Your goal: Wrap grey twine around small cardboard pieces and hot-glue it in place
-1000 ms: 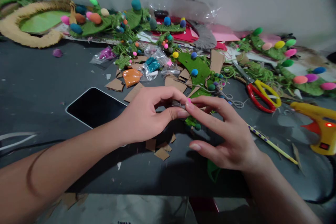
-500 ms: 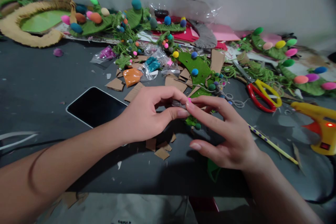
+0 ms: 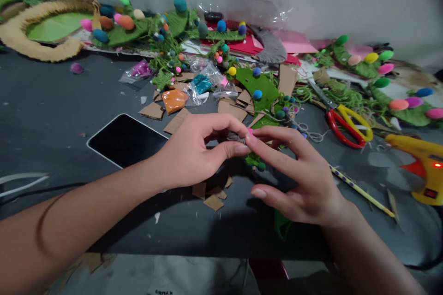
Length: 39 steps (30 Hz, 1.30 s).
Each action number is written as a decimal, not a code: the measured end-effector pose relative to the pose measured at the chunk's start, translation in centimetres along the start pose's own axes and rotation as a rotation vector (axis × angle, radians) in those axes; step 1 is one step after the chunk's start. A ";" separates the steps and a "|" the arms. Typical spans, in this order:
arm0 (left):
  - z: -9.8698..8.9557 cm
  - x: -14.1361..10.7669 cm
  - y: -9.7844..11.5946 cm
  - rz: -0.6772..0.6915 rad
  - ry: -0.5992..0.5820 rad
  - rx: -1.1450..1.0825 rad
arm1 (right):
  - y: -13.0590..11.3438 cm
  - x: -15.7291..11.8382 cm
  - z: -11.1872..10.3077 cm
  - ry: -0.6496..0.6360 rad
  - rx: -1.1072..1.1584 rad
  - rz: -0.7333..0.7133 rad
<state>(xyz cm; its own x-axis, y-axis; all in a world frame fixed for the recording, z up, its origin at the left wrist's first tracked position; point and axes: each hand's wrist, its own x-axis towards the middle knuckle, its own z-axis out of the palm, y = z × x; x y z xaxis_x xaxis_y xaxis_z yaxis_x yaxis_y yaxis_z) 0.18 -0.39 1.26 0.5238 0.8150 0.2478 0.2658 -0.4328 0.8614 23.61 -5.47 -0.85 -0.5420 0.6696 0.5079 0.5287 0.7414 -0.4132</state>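
Between the thumb and fingers of my left hand [image 3: 200, 150] is a small grey yarn-wrapped piece [image 3: 236, 137]. The index finger of my right hand [image 3: 296, 170] touches the right end of that piece, its thumb held apart below and its other fingers spread. A bit of bright pink shows by the fingertips. Behind my hands lies a green felt shape [image 3: 265, 92] with coloured balls on it, partly hidden by my fingers. A black-screened phone [image 3: 126, 140] lies beside my left wrist.
Red-and-yellow scissors [image 3: 346, 124], a yellow glue gun [image 3: 427, 161] with a lit red light and a spotted yellow stick [image 3: 363, 192] lie right. Cardboard scraps [image 3: 213, 202] sit below my hands. Small bags, green yarn and a beige ring [image 3: 20, 41] lie farther back.
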 end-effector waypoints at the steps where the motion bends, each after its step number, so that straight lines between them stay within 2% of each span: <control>1: 0.0 0.0 0.0 -0.002 0.000 -0.002 | 0.0 0.0 0.0 0.002 0.000 -0.002; 19: -0.1 0.1 0.1 -0.015 -0.013 -0.014 | 0.0 -0.1 0.0 0.006 0.037 0.012; 23: -0.1 0.1 0.3 -0.033 -0.016 -0.036 | -0.2 0.2 -0.1 0.006 0.189 0.058; 30: -0.2 0.1 0.6 -0.072 -0.017 -0.099 | -0.6 0.3 -0.3 0.016 0.520 0.236; 39: -0.2 0.0 0.5 -0.079 -0.003 -0.166 | -0.4 0.0 -0.3 0.004 0.678 0.343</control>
<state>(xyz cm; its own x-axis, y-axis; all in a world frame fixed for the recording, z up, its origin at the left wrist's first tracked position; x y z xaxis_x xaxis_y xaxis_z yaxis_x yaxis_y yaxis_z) 0.14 -0.58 1.79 0.5088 0.8428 0.1753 0.1689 -0.2974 0.9397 23.57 -5.79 -0.42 -0.4170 0.8681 0.2693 0.1489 0.3576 -0.9219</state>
